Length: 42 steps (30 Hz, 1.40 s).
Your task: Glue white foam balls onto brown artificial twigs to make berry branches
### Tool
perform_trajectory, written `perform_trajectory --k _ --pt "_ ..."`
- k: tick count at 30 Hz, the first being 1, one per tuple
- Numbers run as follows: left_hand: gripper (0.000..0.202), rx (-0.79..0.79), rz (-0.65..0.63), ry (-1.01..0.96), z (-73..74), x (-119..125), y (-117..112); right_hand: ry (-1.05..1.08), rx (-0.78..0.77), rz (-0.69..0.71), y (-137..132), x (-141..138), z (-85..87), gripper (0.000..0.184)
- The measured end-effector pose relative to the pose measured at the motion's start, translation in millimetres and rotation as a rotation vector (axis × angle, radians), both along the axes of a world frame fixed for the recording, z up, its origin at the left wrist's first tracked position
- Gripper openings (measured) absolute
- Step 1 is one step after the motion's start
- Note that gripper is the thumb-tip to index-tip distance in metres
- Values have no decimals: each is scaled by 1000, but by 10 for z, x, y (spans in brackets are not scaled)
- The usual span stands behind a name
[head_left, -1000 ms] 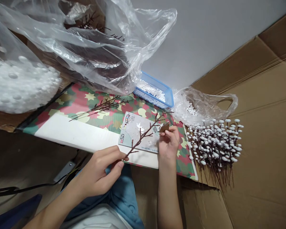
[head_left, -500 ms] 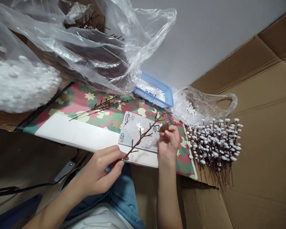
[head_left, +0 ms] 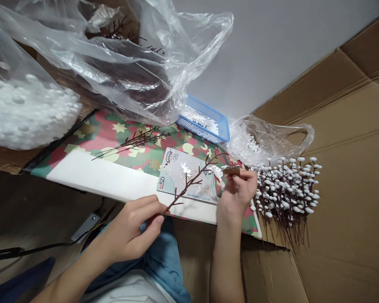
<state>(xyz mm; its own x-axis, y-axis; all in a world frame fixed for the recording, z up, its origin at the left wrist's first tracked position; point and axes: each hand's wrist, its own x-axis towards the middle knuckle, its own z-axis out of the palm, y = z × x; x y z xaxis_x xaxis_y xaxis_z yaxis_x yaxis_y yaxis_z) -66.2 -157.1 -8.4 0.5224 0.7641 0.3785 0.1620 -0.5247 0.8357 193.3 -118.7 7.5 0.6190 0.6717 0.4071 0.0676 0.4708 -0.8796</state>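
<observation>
My left hand (head_left: pixel 142 227) pinches the lower end of a bare brown artificial twig (head_left: pixel 187 185), which slants up to the right over a flat glue gun box (head_left: pixel 170 179). My right hand (head_left: pixel 240 189) is closed on a small piece of brown cardboard (head_left: pixel 232 170), held just right of the twig's upper part. White paste-like material (head_left: pixel 219 173) lies beside the cardboard's left end; whether it clings to the cardboard I cannot tell. Another white clump (head_left: pixel 186 169) sits on the box, behind the twig.
Several bare twigs (head_left: pixel 135 141) lie on the patterned table cover (head_left: pixel 113 126). Behind stands a blue basket (head_left: pixel 222 126) of small white balls. White-tipped stems (head_left: pixel 284 189) are bunched at the right, below a clear bag (head_left: pixel 281 134). A bag of white balls (head_left: pixel 28 113) fills the left.
My right hand has moved to the right with the cardboard, uncovering more of the box and the white material beside it. The twig has turned slightly; my left hand stays in place.
</observation>
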Motion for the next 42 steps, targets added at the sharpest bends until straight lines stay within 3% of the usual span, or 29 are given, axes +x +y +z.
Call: perform_trajectory --k 6,21,42 --pt "18 24 -7 14 10 6 2 -72 34 -45 12 -4 62 12" --pt "19 20 -33 27 27 19 10 -179 -25 -101 17 26 -1 9" --pt "18 23 -12 39 18 16 12 -121 5 -129 -7 94 16 10"
